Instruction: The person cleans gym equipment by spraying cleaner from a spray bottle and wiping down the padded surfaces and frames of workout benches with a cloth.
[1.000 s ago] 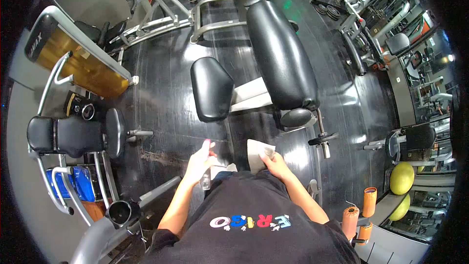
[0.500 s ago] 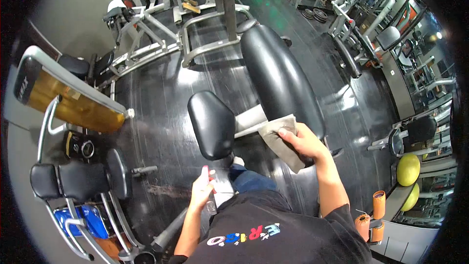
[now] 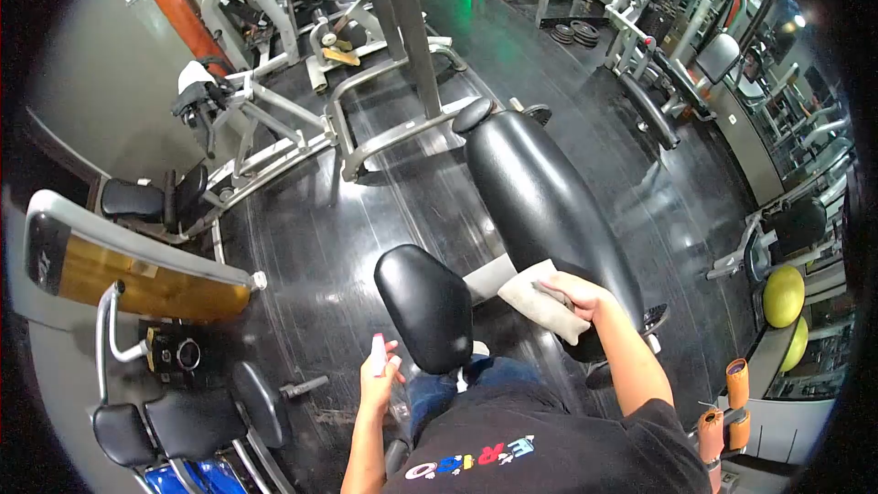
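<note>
My left hand (image 3: 376, 386) is closed around a spray bottle with a white and red head (image 3: 378, 353); most of its body is hidden. It is beside the small black padded seat (image 3: 422, 306). In my right hand (image 3: 587, 297) is a folded, pale grey cloth (image 3: 540, 306), pinched between thumb and fingers. The cloth hangs over the near end of a long black padded bench (image 3: 544, 187); whether it touches the padding I cannot tell. A light metal bar (image 3: 491, 276) joins seat and bench.
A weight machine with an amber panel (image 3: 151, 274) stands at left, above black pads (image 3: 192, 423). Metal frames (image 3: 389, 142) rise ahead. Weight plates (image 3: 576, 33) lie on the far floor. Yellow balls (image 3: 784, 296) and orange rollers (image 3: 737, 384) are at right.
The view has shifted, so seat and bench appear lower. My right hand and the cloth have moved slightly toward me, and the cloth is more bunched. Both hands keep their hold.
</note>
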Demonstrator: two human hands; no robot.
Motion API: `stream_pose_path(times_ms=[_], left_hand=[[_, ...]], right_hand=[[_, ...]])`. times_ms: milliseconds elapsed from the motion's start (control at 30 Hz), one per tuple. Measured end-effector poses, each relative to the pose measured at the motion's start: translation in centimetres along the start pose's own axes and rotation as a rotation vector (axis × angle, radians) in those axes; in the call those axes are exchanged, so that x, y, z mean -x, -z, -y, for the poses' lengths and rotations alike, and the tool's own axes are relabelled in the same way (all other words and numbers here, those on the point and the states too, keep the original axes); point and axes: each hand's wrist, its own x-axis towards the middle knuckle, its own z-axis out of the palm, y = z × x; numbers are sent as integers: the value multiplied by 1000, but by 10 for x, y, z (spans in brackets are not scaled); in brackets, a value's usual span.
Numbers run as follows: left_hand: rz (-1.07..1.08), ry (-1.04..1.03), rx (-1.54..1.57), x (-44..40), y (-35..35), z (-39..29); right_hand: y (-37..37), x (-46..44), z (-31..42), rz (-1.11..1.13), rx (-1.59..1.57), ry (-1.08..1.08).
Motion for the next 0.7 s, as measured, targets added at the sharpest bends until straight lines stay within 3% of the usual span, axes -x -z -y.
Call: stream_pose_path(times_ms=[100,167,267,400,467,500,600,700], left_hand=[[160,84,-49,-31,5,-13],[299,81,-31,-49,1,-21],[524,118,-266,-74,9,-33],[762,191,-438,-107,38,-43],[810,72,-568,-128,61,-23],[838,-46,-704,-136,73,-16],[909,-39,-871,-155,96,-36],[880,-23,-833,-177,112,-43]], right_hand=[[-8,1,-1,-56,-47,14],[-2,-2,-10,-145,106,72],[-31,10,-7,-304,41,50],[-43,4,-8,-334,50,146],[-50,6,-10,-560,37,150],[15,-19,-54,-523,-122,271],[-35,-5,-16,-538,-216,183],[-22,-15,-22,-553,-73,169]])
